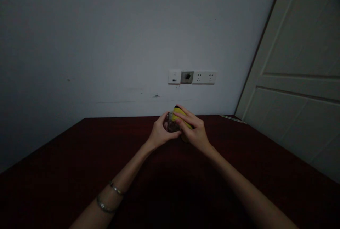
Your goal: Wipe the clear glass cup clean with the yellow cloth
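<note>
In the head view, my left hand [160, 133] curls around a see-through glass-like cup [172, 125], its thumb running along the near side. My right hand [194, 129] grips a yellow sponge-like block [176, 115] with a dark top end. The yellow block is against or just in front of the cup's right side; whether they touch is hard to tell. Fingers hide much of both things. Below my right palm shows a dull yellowish patch, too dim to make out. Both hands are together over the far part of a dark red table [111, 151].
Behind the table stands a pale wall [119, 44] with a row of white sockets [204, 77] and a grey outlet plate [187, 77]. A panelled door [297, 90] slants along the right. A thin printed strip [233, 118] lies at the table's far right edge.
</note>
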Tool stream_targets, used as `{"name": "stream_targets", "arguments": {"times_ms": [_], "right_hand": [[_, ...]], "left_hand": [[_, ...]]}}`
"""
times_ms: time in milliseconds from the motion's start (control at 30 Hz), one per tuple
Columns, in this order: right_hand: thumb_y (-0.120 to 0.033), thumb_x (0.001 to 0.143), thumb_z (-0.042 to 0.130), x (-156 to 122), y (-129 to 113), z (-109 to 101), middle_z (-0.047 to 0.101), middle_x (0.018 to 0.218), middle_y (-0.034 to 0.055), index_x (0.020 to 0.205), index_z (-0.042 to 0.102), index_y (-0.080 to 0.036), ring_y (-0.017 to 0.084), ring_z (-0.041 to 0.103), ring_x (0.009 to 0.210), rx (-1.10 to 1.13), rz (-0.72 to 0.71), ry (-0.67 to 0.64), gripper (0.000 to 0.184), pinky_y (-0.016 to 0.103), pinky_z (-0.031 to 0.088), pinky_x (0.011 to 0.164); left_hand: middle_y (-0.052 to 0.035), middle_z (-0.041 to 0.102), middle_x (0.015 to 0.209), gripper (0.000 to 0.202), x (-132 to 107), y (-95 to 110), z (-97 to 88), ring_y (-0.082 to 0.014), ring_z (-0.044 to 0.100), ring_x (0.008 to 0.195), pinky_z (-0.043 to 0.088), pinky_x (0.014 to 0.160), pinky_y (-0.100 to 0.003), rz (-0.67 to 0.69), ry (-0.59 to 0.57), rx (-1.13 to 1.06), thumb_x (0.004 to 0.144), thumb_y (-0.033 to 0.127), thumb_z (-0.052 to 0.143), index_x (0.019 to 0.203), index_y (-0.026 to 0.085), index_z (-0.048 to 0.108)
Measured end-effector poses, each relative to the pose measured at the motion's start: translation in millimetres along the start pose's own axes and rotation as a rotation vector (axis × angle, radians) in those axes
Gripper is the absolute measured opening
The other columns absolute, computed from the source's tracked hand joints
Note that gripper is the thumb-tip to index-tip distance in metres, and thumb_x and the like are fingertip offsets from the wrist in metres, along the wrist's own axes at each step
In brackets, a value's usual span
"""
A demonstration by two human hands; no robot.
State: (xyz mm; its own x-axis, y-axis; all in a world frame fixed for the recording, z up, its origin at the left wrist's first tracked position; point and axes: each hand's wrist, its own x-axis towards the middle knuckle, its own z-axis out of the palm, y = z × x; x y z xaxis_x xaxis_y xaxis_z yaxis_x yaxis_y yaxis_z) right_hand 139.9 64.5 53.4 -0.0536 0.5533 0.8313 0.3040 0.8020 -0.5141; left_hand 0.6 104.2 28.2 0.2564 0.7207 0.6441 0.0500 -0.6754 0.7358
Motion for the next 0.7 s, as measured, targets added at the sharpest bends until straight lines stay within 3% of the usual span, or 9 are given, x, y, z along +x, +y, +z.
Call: {"name": "stream_targets", "arguments": {"times_ms": [133, 200, 333, 500, 700], "right_hand": [[-0.033, 0.08, 0.058, 6.4, 8.2, -3.6, 0.065, 0.113, 0.0022, 0.1, 0.068, -0.028, 0.021, 0.054, 0.115, 0.044, 0.128, 0.073, 0.023, 0.044, 0.037, 0.104], [-0.033, 0.081, 0.057, 6.8, 8.5, -4.2, 0.064, 0.115, 0.0021, 0.1, 0.068, -0.029, 0.021, 0.055, 0.114, 0.017, 0.12, 0.065, 0.023, 0.045, 0.037, 0.104], [-0.027, 0.083, 0.056, 1.8, 3.5, -5.0, 0.052, 0.131, 0.0003, 0.107, 0.064, -0.03, 0.021, 0.05, 0.12, -0.119, -0.055, -0.064, 0.027, 0.045, 0.037, 0.104], [-0.024, 0.08, 0.058, -4.2, 3.9, -4.0, 0.048, 0.134, -0.0033, 0.111, 0.061, -0.033, 0.021, 0.039, 0.128, -0.186, -0.233, -0.222, 0.032, 0.048, 0.033, 0.107], [-0.028, 0.083, 0.056, -0.3, 14.2, -1.7, 0.058, 0.125, 0.0022, 0.105, 0.066, -0.029, 0.02, 0.055, 0.114, -0.067, 0.021, 0.022, 0.025, 0.041, 0.041, 0.101]], "left_hand": [[-0.0143, 0.054, 0.121, 0.081, -1.3, -3.2, -0.2, -0.0276, 0.052, 0.111, 0.041, 0.097, -0.045, 0.11, -0.019, 0.212, 0.051, 0.032, 0.079, 0.122, 0.013, 0.045], [-0.0134, 0.054, 0.12, 0.08, -1.1, -2.2, -0.2, -0.0274, 0.052, 0.111, 0.04, 0.098, -0.045, 0.125, -0.028, 0.27, 0.052, 0.033, 0.079, 0.122, 0.014, 0.046], [-0.0105, 0.058, 0.112, 0.069, 1.6, 3.5, -2.0, -0.0259, 0.056, 0.102, 0.045, 0.09, -0.042, 0.074, -0.029, 0.329, 0.055, 0.029, 0.077, 0.117, 0.016, 0.05], [-0.0084, 0.06, 0.107, 0.056, 3.8, 6.3, -5.5, -0.0239, 0.058, 0.097, 0.047, 0.085, -0.039, 0.053, -0.03, 0.342, 0.06, 0.026, 0.072, 0.112, 0.018, 0.053], [-0.0111, 0.057, 0.113, 0.073, 0.4, 0.0, -1.5, -0.0266, 0.054, 0.103, 0.043, 0.09, -0.044, 0.071, -0.001, 0.437, 0.054, 0.035, 0.077, 0.119, 0.017, 0.049]]}}
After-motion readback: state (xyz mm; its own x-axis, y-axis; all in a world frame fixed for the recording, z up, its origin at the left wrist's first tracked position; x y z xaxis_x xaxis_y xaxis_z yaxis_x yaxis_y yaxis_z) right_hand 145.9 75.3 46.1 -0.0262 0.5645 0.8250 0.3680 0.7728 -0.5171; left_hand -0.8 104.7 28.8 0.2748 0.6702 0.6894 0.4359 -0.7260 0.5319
